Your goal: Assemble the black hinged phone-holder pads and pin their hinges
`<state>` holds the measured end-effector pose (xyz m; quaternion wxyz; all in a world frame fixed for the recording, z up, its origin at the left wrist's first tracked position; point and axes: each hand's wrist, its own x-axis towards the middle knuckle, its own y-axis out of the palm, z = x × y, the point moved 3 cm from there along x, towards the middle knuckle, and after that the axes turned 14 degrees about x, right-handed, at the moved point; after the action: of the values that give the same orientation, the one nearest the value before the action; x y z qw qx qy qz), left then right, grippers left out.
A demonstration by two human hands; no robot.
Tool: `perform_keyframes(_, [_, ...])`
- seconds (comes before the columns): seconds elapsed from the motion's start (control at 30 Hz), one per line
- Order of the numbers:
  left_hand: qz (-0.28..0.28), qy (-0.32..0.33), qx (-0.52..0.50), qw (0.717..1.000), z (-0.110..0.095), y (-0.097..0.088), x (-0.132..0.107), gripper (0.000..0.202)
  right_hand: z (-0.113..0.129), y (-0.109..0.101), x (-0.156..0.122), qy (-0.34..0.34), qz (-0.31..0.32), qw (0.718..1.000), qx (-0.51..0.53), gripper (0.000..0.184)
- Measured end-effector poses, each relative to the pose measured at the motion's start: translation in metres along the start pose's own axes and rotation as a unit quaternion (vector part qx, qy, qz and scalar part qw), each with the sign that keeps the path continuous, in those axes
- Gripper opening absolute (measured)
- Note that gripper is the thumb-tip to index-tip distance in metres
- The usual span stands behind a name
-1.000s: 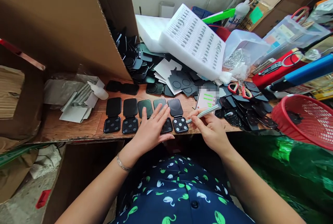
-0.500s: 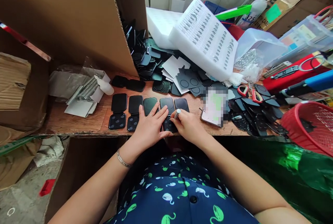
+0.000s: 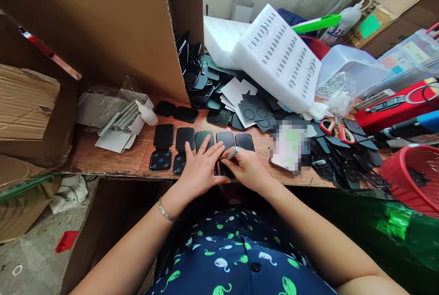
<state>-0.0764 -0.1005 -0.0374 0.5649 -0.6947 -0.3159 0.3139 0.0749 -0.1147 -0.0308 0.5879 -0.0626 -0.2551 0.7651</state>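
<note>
A row of black hinged rectangular cases (image 3: 163, 146) lies open along the front of the wooden bench (image 3: 113, 160), their lower halves dotted white. My left hand (image 3: 200, 169) rests flat on the middle cases, fingers spread. My right hand (image 3: 244, 168) is closed around a thin silver tool (image 3: 233, 152), its tip down on the case beside my left fingers.
A big cardboard flap (image 3: 103, 29) stands at left above a heap of black parts (image 3: 195, 73). White foam trays (image 3: 277, 57), scissors (image 3: 334, 128), a blurred phone (image 3: 286, 146) and a red basket (image 3: 411, 178) crowd the right side. A small white bottle (image 3: 149, 114) lies at left.
My right hand has come in from the right with the silver tool and now presses it on a case next to my left hand. The left hand stays flat on the cases.
</note>
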Motion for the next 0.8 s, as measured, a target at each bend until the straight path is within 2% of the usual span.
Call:
perform_keyframes(0.1, [-0.004,-0.001,-0.001,1.000,0.000,0.000,0.000,0.075,0.005,0.003,0.004,0.014,0.044,0.998,-0.033,0.012])
perform_keyframes(0.2, [-0.002,-0.004,0.006,1.000,0.000,0.000,0.000,0.075,0.010,-0.006,0.003,0.052,0.116,0.991,0.029,0.009])
perform_keyframes(0.23, [0.001,-0.003,0.008,1.000,0.001,0.001,0.000,0.078,0.011,-0.012,0.001,0.068,0.114,0.989,0.072,0.007])
perform_keyframes(0.3, [0.003,0.001,0.016,1.000,0.001,0.001,0.000,0.084,0.009,-0.026,-0.005,0.092,0.053,0.985,0.136,0.009])
perform_keyframes(0.37, [0.000,0.006,0.027,1.000,0.000,0.001,0.000,0.087,0.006,-0.036,-0.012,0.083,-0.017,0.988,0.130,0.013])
perform_keyframes(0.4, [-0.002,0.007,0.031,0.999,0.000,0.001,0.000,0.087,0.006,-0.037,-0.016,0.067,-0.025,0.992,0.105,0.013])
perform_keyframes(0.53, [0.002,0.005,0.033,0.999,-0.002,0.000,0.000,0.082,0.004,-0.024,-0.021,0.013,0.016,1.000,0.014,0.010])
perform_keyframes(0.7, [0.008,0.007,0.038,0.999,-0.003,-0.002,0.000,0.083,0.001,-0.011,-0.016,-0.012,0.032,0.999,-0.006,0.012])
perform_keyframes(0.8, [0.011,-0.002,0.041,0.999,-0.003,-0.003,0.000,0.083,0.003,-0.010,-0.013,0.002,0.030,0.999,-0.017,0.013])
